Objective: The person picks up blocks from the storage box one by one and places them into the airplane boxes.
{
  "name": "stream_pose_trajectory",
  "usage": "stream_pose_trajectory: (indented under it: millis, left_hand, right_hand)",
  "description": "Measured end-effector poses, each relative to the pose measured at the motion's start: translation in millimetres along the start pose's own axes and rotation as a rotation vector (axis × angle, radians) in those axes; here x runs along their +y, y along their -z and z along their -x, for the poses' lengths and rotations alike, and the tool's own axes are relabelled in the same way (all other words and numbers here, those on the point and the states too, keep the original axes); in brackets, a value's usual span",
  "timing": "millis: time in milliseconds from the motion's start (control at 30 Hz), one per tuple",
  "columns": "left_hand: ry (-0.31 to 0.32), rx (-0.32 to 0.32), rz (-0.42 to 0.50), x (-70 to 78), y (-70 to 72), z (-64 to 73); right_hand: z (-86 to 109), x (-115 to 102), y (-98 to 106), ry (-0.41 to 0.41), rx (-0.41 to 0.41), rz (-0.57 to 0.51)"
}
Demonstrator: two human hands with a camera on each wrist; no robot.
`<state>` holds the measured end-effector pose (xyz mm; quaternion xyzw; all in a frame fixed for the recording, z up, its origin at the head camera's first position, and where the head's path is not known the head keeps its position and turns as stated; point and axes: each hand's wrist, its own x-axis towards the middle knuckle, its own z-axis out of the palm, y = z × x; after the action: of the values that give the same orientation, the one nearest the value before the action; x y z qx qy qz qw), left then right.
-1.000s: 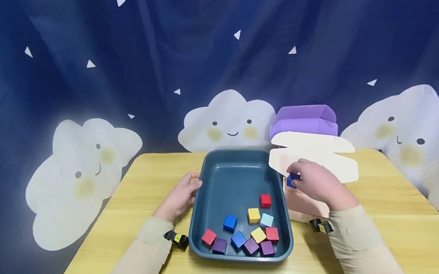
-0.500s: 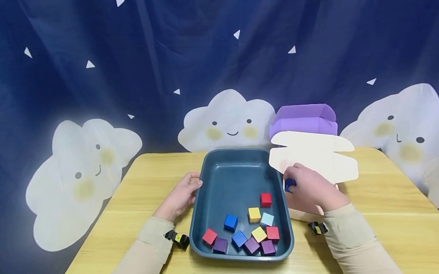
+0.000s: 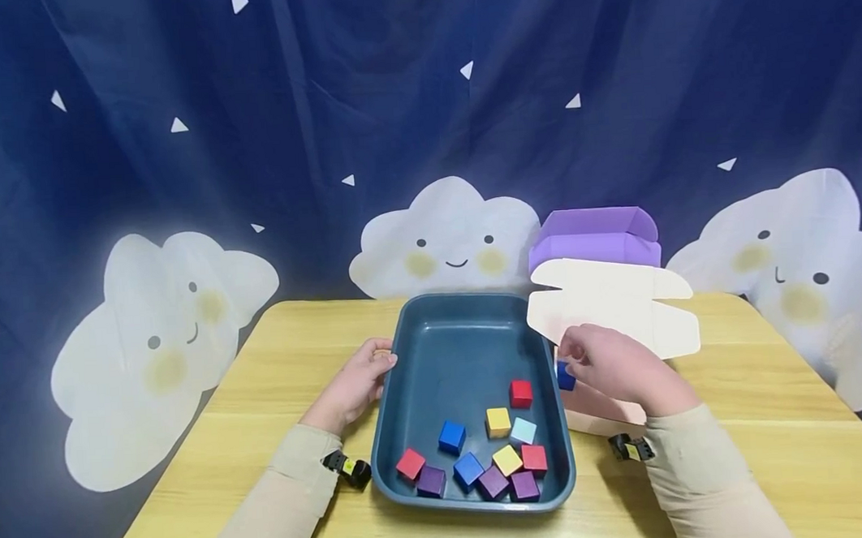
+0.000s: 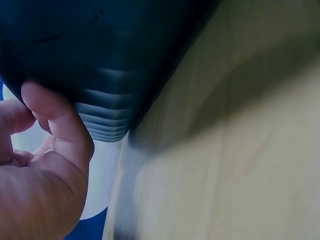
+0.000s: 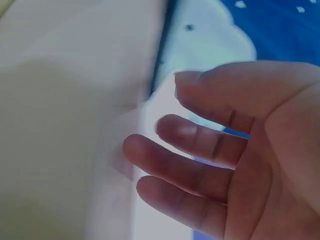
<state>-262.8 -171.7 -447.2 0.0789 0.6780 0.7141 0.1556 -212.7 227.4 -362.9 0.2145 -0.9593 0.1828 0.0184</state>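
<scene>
My left hand (image 3: 356, 382) holds the left rim of a dark teal plastic tray (image 3: 470, 307); in the left wrist view its thumb (image 4: 57, 112) lies against the tray's outer wall. Inside the tray's near half are several small cubes in red, yellow, blue, purple and one pale blue. On the right, my right hand (image 3: 612, 365) hovers over an unfolded pink-white cardboard box (image 3: 599, 410). A blue cube (image 3: 566, 376) sits at the box's left side, just under the fingertips. The right wrist view shows these fingers (image 5: 175, 165) spread and loosely bent, holding nothing.
The box's white lid (image 3: 615, 292) lies folded back behind the right hand, partly overlapping the tray's right rim. Behind it stands a purple flap (image 3: 594, 240). A dark blue curtain (image 3: 422, 99) with clouds hangs past the wooden table's (image 3: 295, 333) far edge.
The blue cube, earlier between the right fingers, has gone down and left into the box, and the right fingers have let it go. The left hand and tray stay put.
</scene>
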Motion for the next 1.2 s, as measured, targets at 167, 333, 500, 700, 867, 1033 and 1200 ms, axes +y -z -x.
stream_pose_trajectory:
  millis: [167, 333, 500, 700, 867, 1033, 1200]
  left_hand:
    - [0.004, 0.011, -0.006, -0.1, 0.0, 0.3]
    - [-0.004, 0.003, -0.015, 1.4, -1.1, -1.6]
    - [-0.008, 0.000, -0.015, 1.7, -2.1, -2.9]
    - [0.003, 0.011, -0.007, 0.2, -1.2, -1.5]
    - [0.013, 0.012, -0.013, -0.2, -0.2, -0.9]
    - [0.011, 0.014, -0.002, -0.5, 0.5, -1.6]
    - [0.007, 0.012, 0.005, -0.4, 0.2, -2.4]
  right_hand:
    - [5.4, -32, 15, 0.086, 0.023, -0.020]
    - [3.0, -69, 18, 0.178, 0.007, -0.009]
    - [-14.0, -90, 6, 0.211, -0.021, -0.005]
    - [-28.6, -97, -31, 0.221, -0.109, 0.083]
    - [-30.9, -97, -49, 0.181, -0.214, 0.143]
    - [-30.6, -96, -55, 0.120, -0.331, 0.091]
    - [-30.9, -92, -56, 0.187, -0.366, 0.045]
